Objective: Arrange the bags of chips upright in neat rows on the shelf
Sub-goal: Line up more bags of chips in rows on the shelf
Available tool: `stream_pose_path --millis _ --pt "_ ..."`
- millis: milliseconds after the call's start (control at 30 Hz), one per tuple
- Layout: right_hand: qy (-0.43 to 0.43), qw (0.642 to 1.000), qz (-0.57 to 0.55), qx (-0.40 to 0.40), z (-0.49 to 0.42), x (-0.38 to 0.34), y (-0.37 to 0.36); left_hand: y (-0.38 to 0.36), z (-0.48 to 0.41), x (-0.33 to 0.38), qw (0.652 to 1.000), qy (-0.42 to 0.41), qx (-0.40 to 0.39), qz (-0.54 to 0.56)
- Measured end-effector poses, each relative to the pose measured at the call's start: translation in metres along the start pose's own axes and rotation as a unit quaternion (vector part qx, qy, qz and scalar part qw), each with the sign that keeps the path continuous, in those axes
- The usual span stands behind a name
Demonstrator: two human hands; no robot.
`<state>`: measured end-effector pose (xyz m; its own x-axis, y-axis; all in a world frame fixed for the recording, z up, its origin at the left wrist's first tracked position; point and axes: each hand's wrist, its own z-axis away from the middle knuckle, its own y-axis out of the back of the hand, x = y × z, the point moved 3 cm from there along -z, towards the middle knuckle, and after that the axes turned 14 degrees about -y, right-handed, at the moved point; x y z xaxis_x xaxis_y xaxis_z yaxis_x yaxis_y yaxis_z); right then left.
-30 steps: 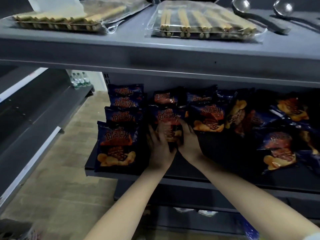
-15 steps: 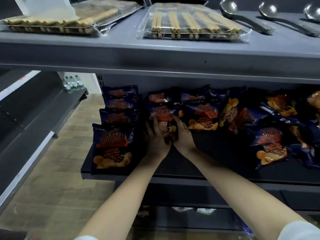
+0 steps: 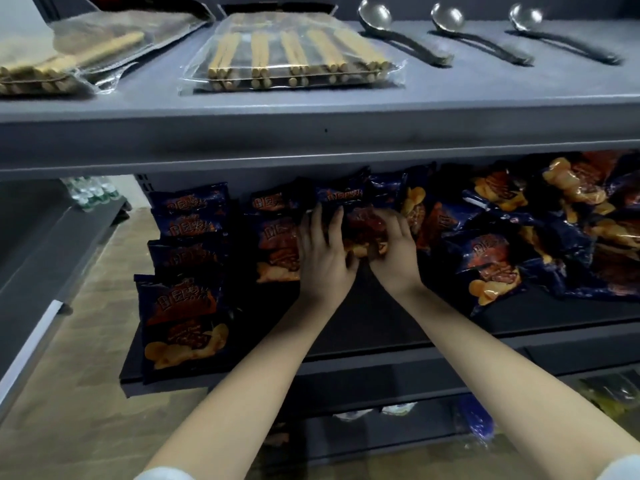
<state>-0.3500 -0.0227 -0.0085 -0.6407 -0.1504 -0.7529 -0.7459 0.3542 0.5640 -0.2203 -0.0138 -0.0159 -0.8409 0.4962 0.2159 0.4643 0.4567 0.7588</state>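
Note:
Dark blue chip bags with orange chips printed on them fill the dark middle shelf (image 3: 381, 327). At the left a row of several bags (image 3: 185, 320) stands upright, one behind another. A second row (image 3: 278, 247) stands beside it. Both hands grip one bag (image 3: 363, 226) in the third row: my left hand (image 3: 323, 258) on its left side, my right hand (image 3: 394, 251) on its right side and lower edge. To the right a loose pile of bags (image 3: 540, 230) lies tilted and flat.
The grey shelf above (image 3: 311, 133) overhangs the chips. On it lie clear packs of chopsticks (image 3: 294, 58) and three metal ladles (image 3: 398, 36). A lower shelf holds a few packets (image 3: 474, 420). Water bottles (image 3: 90, 192) stand far left across the tiled aisle.
Both hands have shifted right from the second-row bag to a bag in the third row and now grip it. The camera has moved closer and to the right.

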Motion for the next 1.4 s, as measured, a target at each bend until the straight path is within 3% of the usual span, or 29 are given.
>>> stream_pose_path --millis 133,233,433,867,1033,1233,1400 --pt "-0.047 0.998 0.038 0.015 0.006 0.026 0.025 -0.021 -0.027 0.006 0.988 -0.078 -0.121 -0.061" --pt "-0.062 0.996 0.062 -0.02 0.02 0.041 0.035 -0.041 -0.045 0.006 0.967 -0.126 -0.199 -0.101" --pt "-0.092 0.99 0.078 -0.069 0.048 0.055 0.042 -0.068 -0.061 0.011 0.954 -0.136 -0.25 -0.09" --pt "-0.091 0.994 0.057 -0.036 0.068 0.061 0.05 -0.067 -0.049 0.021 0.977 -0.173 -0.116 -0.05" --pt "-0.097 0.994 0.051 -0.03 0.062 0.059 0.056 -0.055 -0.043 0.025 0.986 -0.143 -0.079 -0.018" --pt "-0.045 0.999 -0.008 0.013 0.051 0.04 0.059 -0.024 -0.037 0.025 0.993 -0.099 -0.006 0.063" --pt "0.022 0.994 -0.09 0.06 0.03 0.011 0.06 0.016 -0.034 0.021 0.989 -0.118 0.078 0.048"
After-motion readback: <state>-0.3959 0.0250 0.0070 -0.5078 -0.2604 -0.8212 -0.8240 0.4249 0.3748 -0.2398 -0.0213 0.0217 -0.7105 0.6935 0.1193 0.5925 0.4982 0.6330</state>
